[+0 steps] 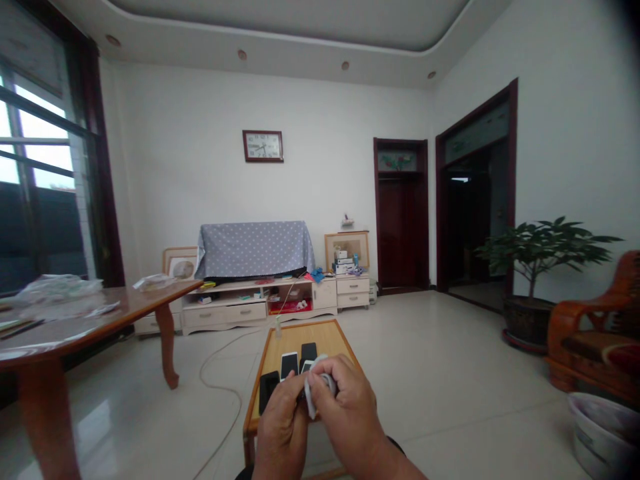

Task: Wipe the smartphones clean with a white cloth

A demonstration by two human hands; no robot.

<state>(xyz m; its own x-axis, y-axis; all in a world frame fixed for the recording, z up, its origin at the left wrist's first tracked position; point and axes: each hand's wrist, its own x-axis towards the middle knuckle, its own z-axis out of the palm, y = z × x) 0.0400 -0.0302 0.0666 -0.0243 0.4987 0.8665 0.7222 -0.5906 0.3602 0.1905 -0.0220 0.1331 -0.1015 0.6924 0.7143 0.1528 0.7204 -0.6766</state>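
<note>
Both hands meet over the near part of a small wooden table (320,333). A crumpled white cloth (311,402) is pinched in the closed fingers of my right hand (347,407). Against it, my left hand (283,420) is closed too; what its fingers hold is mostly hidden, with only a small dark bit showing beside the cloth. Just beyond the hands lie a white-edged phone (289,365) and a dark phone (309,352). Another white phone (307,366) is partly covered by my right hand. To the left of my left hand lies a black phone (269,390).
A small bottle (278,327) stands at the table's far left corner. On the left is a larger wooden table (145,303) with plastic bags. A cable (220,387) runs along the floor. At right are a potted plant (533,300), a wooden chair (575,327) and a white bucket (595,433).
</note>
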